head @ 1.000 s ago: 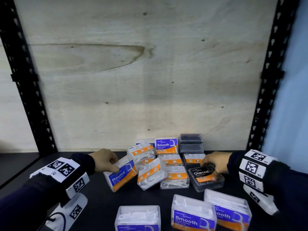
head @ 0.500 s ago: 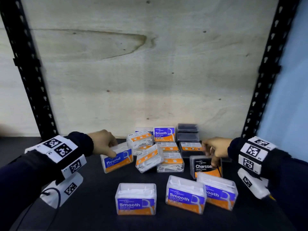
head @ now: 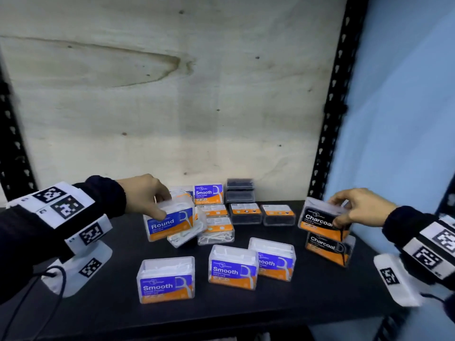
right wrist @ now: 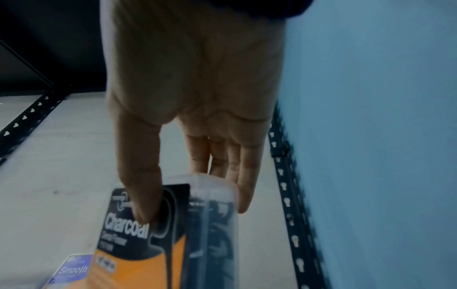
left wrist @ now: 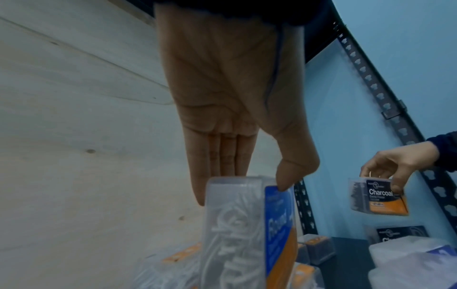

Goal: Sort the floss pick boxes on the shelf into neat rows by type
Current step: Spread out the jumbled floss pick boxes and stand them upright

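Observation:
My left hand (head: 147, 200) pinches a clear "Round" floss box (head: 170, 223) by its top, thumb on the blue label, fingers behind (left wrist: 222, 156); the box (left wrist: 247, 234) hangs upright over a jumble of lying boxes (head: 216, 230). My right hand (head: 357, 207) grips a "Charcoal" box (head: 322, 220) by its upper edge, held just above a second "Charcoal" box (head: 330, 249) standing at the shelf's right. In the right wrist view the thumb presses the black label (right wrist: 138, 224). Three "Smooth" boxes (head: 166, 279) (head: 232, 268) (head: 273, 259) stand in a front row.
The black shelf (head: 98, 303) ends in a front edge below the Smooth row. A plywood back panel (head: 172, 94) closes the rear. Black slotted uprights (head: 334, 94) flank it. A Smooth box (head: 208, 193) and dark boxes (head: 240, 193) sit at the back.
My right hand has lifted the Charcoal box and carried it right, over another Charcoal box. My left hand has raised the Round box upright off the pile.

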